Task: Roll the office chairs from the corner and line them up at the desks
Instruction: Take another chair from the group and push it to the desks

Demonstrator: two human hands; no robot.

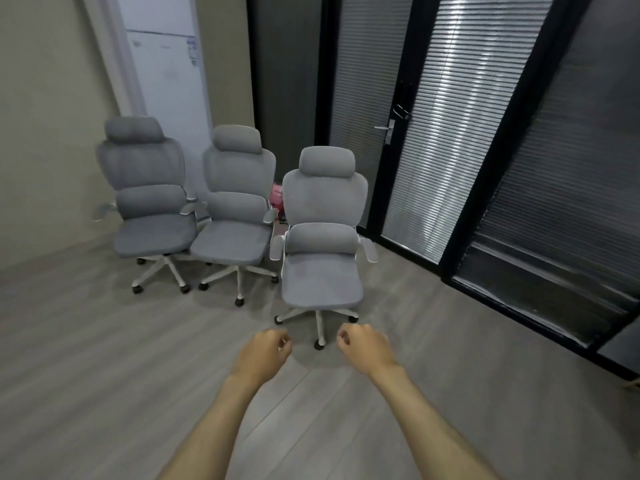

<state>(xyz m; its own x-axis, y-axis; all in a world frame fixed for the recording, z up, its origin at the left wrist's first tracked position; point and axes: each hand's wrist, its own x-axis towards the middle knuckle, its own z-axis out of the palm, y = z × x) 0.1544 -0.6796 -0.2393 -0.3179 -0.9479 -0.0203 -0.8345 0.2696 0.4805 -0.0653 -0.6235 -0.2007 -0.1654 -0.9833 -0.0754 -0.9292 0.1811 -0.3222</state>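
Observation:
Three grey office chairs with white wheeled bases stand facing me in the room's corner. The nearest chair [322, 258] is at the right, a second chair [235, 223] is in the middle, and a third chair [149, 209] is at the left by the wall. My left hand [265, 351] and my right hand [363, 344] reach forward over the floor, just short of the nearest chair's base. Both hands have their fingers curled in loosely and hold nothing. Neither hand touches a chair.
A tall white standing unit [166, 64] is behind the chairs. Dark glass partitions with blinds and a door with a handle [384, 128] run along the right. A pink object [278, 200] lies on the floor behind the chairs. Grey wood-look floor [104, 375] stretches around me.

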